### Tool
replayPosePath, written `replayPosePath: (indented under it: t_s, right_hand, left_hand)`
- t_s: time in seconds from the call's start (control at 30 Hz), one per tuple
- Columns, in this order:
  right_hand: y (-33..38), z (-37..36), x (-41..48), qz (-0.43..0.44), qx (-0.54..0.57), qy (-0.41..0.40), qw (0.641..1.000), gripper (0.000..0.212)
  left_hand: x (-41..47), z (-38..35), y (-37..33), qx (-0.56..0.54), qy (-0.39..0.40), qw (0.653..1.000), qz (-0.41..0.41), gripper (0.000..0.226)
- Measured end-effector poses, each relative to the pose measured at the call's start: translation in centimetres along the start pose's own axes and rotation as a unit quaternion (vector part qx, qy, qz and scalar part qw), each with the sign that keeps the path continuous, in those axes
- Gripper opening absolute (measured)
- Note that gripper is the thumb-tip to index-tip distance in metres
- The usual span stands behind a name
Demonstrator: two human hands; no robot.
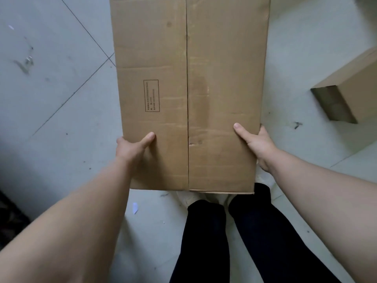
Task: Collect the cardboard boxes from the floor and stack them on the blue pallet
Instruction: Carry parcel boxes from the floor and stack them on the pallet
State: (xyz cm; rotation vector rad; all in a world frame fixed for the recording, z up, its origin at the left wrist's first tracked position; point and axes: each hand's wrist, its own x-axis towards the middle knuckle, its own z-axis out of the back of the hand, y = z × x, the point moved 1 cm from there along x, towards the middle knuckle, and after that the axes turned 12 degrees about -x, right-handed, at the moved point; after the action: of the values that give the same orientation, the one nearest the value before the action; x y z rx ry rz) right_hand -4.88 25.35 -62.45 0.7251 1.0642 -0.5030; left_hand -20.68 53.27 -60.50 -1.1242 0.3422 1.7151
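Note:
A long brown cardboard box point(189, 78) fills the middle of the view, its top seam running away from me and a small printed label on its left half. My left hand point(132, 148) grips its left side near the close end, thumb lying on top, fingers hidden under the edge. My right hand point(257, 144) grips the right side the same way. The box's near end hangs above my feet. The blue pallet is not in view.
A second cardboard box point(350, 86) lies on the pale tiled floor point(61, 99) at the right, one end open. My dark-trousered legs point(224, 237) stand below the held box. Small scraps and scuff marks dot the floor.

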Motion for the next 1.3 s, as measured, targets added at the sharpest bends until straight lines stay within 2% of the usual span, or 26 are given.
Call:
replayPosePath:
  t_s: [0.13,0.2,0.3,0.37,0.43,0.6,0.83,0.9,1.0,1.17,1.3]
  right_hand:
    - [-0.4,0.3,0.0,-0.007,0.025,0.011,1.000,0.082]
    - [0.1,0.7,-0.9,-0.010,0.016,0.008,1.000,0.087]
    - [1.6,2.0,-2.8,-0.008,0.000,-0.008,1.000,0.109]
    - [2.8,3.2,-4.3,-0.008,-0.020,-0.026,0.999,0.108]
    - [4.0,4.7,-6.0,-0.006,-0.043,-0.039,0.998,0.099]
    - [6.4,8.5,-10.4,-0.020,-0.071,-0.034,0.997,0.098]
    - [8.2,13.9,-17.7,-0.067,-0.077,-0.006,0.995,0.118]
    - [8.2,15.5,-19.7,-0.078,-0.069,-0.009,0.995,0.112]
    - [7.9,17.9,-22.4,-0.087,-0.041,-0.015,0.995,0.115]
    - [8.1,21.8,-27.0,-0.082,0.018,-0.032,0.996,0.087]
    - [7.8,24.6,-30.5,-0.077,0.068,-0.055,0.993,0.083]
  left_hand:
    - [-0.3,0.5,0.4,-0.035,0.027,0.999,-0.005,0.082]
    - [-1.2,0.7,0.0,-0.042,0.015,0.999,-0.013,0.085]
    - [-3.3,1.2,-1.3,-0.041,-0.003,0.999,-0.019,0.095]
    - [-5.1,1.7,-2.2,-0.033,-0.004,0.999,-0.017,0.098]
    - [-7.1,2.4,-3.3,-0.016,-0.008,1.000,-0.026,0.095]
    - [-13.1,4.8,-6.7,0.046,-0.009,0.998,-0.032,0.090]
    - [-21.7,6.9,-11.9,0.145,-0.003,0.988,-0.047,0.093]
    - [-24.3,7.1,-13.3,0.168,-0.005,0.984,-0.051,0.097]
    - [-27.8,7.2,-15.2,0.199,-0.004,0.978,-0.057,0.102]
    - [-33.3,7.1,-18.3,0.224,0.002,0.971,-0.083,0.104]
    - [-37.5,6.4,-20.8,0.242,0.032,0.963,-0.118,0.096]
